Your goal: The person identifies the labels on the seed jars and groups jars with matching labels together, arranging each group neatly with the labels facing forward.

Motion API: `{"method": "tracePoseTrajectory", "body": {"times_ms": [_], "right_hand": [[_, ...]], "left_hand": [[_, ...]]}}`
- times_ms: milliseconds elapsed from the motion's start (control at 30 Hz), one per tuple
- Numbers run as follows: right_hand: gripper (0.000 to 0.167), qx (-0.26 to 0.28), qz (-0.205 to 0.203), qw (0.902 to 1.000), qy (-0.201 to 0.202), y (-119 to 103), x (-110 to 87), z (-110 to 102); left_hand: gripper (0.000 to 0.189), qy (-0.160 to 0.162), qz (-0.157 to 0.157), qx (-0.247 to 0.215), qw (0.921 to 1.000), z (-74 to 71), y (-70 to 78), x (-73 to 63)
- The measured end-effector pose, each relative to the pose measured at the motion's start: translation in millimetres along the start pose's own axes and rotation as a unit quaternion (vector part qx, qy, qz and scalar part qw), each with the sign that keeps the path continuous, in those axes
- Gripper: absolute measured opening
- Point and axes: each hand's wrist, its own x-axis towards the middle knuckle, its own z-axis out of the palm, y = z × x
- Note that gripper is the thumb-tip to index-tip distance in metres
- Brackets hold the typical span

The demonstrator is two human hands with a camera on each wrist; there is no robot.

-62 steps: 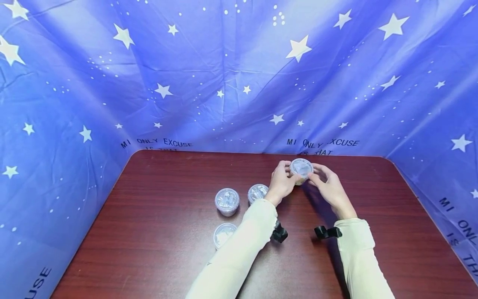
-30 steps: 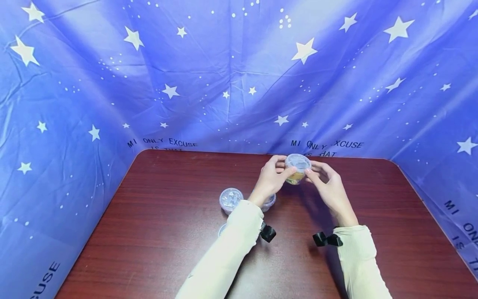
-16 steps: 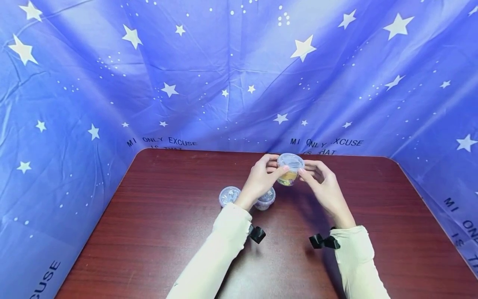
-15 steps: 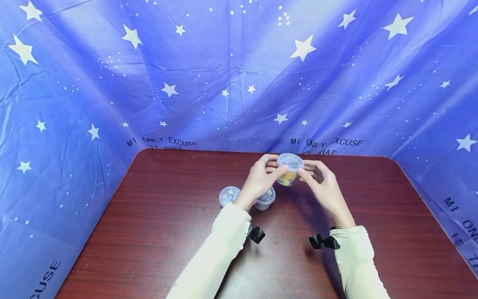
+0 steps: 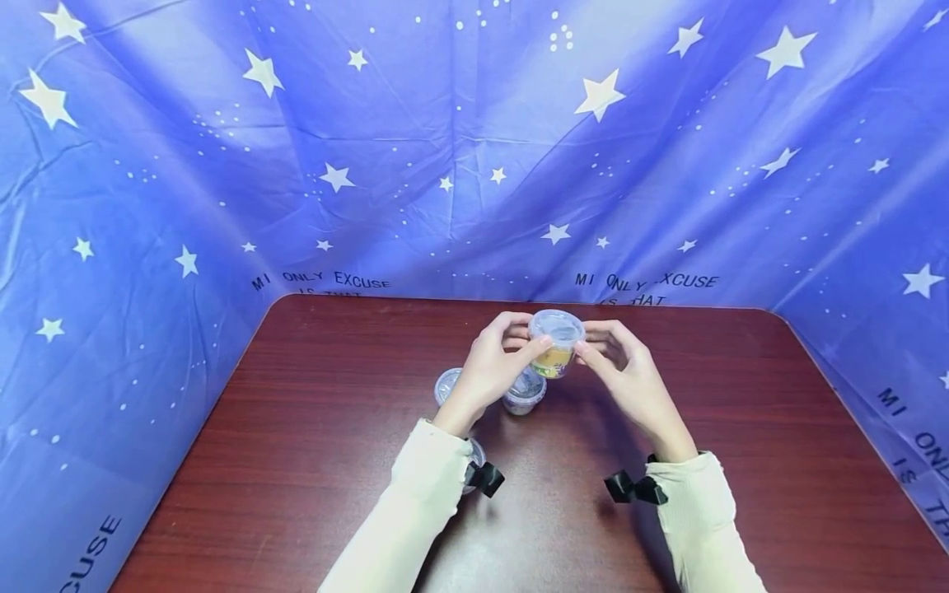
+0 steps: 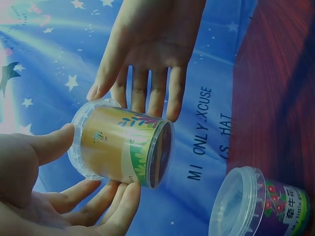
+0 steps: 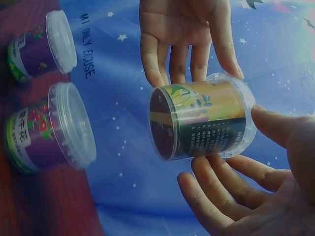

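Note:
Both hands hold one clear, lidded plastic cup (image 5: 552,360) with a yellow label, raised over the far middle of the table. My left hand (image 5: 491,362) grips its left side, thumb near the lid rim. From the other side my right hand (image 5: 630,375) holds it, thumb likewise at the rim. In the left wrist view, the cup (image 6: 118,147) shows leaf drawings and a dark base. Small white print on a dark panel shows on the cup (image 7: 204,120) in the right wrist view. A purple-labelled cup (image 5: 523,394) stands just below it on the table.
Another lidded cup (image 5: 447,384) stands behind my left wrist, partly hidden. A third cup (image 5: 477,454) is mostly covered by the left sleeve and black wrist strap (image 5: 485,479). The brown table (image 5: 296,461) ends at a blue star-printed curtain (image 5: 415,148).
Both hands have carried the yellow-labelled cup leftward and a little nearer, tilting it so more of its label shows. The left forearm has swung left, covering and uncovering standing cups.

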Motion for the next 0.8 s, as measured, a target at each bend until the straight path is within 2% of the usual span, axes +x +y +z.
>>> {"method": "tracePoseTrajectory", "body": {"times_ms": [367,533,633,800], "right_hand": [[0.028,0.013,-0.008,0.9996,-0.025,-1.9,-3.5,12.0],[0.029,0.032,0.003,0.9987,-0.039,-3.4,-7.3,20.4],[0.029,0.037,0.013,0.998,-0.049,-4.8,-9.1,24.6],[0.03,0.034,0.024,0.9974,-0.059,-4.8,-11.6,29.4]], "left_hand": [[0.039,0.007,-0.003,-0.037,0.9993,-11.9,-7.0,-20.0],[0.039,0.007,-0.003,-0.038,0.9993,-17.3,-11.3,-26.7],[0.04,0.009,-0.013,-0.024,0.9996,-21.1,-14.2,-30.5],[0.039,0.01,-0.024,-0.027,0.9993,-25.8,-19.8,-33.9]]}}
